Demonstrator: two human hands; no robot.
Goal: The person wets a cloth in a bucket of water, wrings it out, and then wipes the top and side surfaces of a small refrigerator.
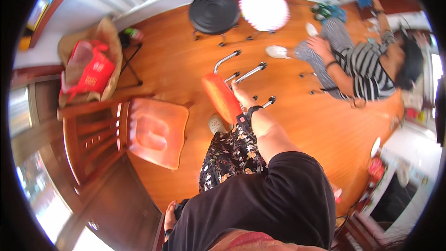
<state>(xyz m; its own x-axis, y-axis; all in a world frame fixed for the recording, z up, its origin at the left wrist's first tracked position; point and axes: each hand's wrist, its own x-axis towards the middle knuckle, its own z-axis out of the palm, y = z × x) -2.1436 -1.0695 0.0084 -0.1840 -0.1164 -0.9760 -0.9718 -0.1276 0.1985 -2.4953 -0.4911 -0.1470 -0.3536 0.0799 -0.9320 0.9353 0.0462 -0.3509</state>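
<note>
A rolling stool with an orange-red padded seat (220, 97) is tipped on its side in front of me, its chrome caster legs (248, 73) pointing away to the upper right. Around its underside, my right hand (241, 94) grips it; the exact part held is hidden. A black strap with a small device (244, 120) circles my right wrist. Low at my left side, my left hand (170, 216) is partly in view beside a dark object (180, 209) that I cannot identify. Whether the hand holds it is unclear.
A wooden chair (156, 132) stands to the left. Behind it, a tan folding chair (113, 54) bears a red bag (95, 71). By the wall are a black round stool (213, 12) and a white round stool (263, 8). A person in stripes (373, 66) sits at the right.
</note>
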